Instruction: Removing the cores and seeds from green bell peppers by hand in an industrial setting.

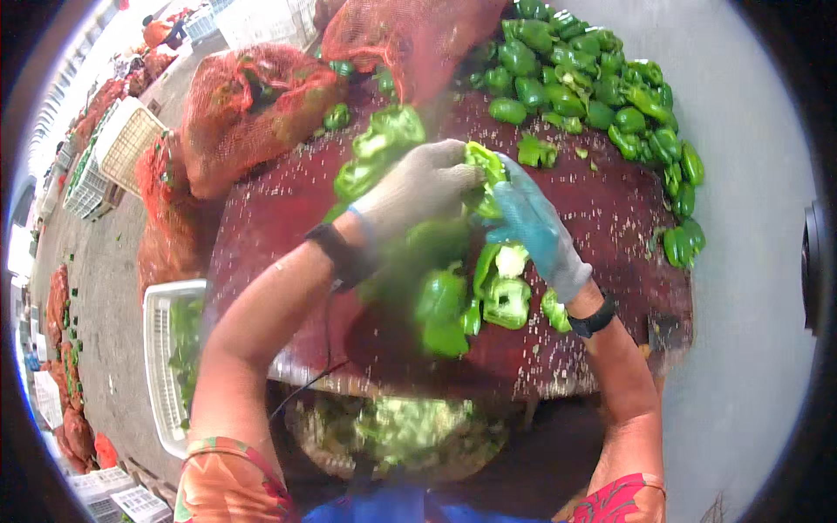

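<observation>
1 head-worn fisheye view looks steeply down, from close above the dark red table [610, 231].

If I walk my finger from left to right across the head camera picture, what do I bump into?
Tan lattice crate → red mesh sack → pale-gloved left hand → teal-and-grey-gloved right hand → green bell peppers at the table's right edge.

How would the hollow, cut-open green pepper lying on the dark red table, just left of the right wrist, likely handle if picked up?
The cut-open green pepper is probably light for its size, since its opening shows a hollow middle. Its shiny surface suggests it could slip. Squeezed, the open rim might crack.
</observation>
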Demonstrator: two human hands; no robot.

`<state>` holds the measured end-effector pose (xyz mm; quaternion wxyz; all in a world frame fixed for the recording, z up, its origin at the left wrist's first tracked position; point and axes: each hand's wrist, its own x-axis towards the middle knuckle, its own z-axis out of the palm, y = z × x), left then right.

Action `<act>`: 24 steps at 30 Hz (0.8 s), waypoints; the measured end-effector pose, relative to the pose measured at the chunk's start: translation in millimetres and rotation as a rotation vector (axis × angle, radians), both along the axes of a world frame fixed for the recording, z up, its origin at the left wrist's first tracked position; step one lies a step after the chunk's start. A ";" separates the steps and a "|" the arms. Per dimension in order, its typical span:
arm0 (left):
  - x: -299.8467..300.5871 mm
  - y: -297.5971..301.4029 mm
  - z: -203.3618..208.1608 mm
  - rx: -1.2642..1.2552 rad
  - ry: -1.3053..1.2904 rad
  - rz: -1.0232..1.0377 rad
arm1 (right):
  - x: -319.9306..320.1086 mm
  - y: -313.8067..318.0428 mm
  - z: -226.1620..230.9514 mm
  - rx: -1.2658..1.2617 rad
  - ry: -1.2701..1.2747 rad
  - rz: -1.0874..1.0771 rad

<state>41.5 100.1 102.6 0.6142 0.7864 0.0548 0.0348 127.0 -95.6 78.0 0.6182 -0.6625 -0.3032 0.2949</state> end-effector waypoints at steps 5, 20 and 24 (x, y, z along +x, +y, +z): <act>-63.4 -52.2 -32.2 0.325 -0.419 0.009 | -65.7 -23.4 -10.4 -0.020 0.153 -0.014; -193.5 -122.2 -52.3 0.032 0.059 0.263 | -180.1 -82.4 -73.4 0.054 0.317 -0.070; -242.0 -85.9 -75.1 -0.134 0.002 0.226 | -186.8 -68.3 -36.8 -0.094 0.541 0.025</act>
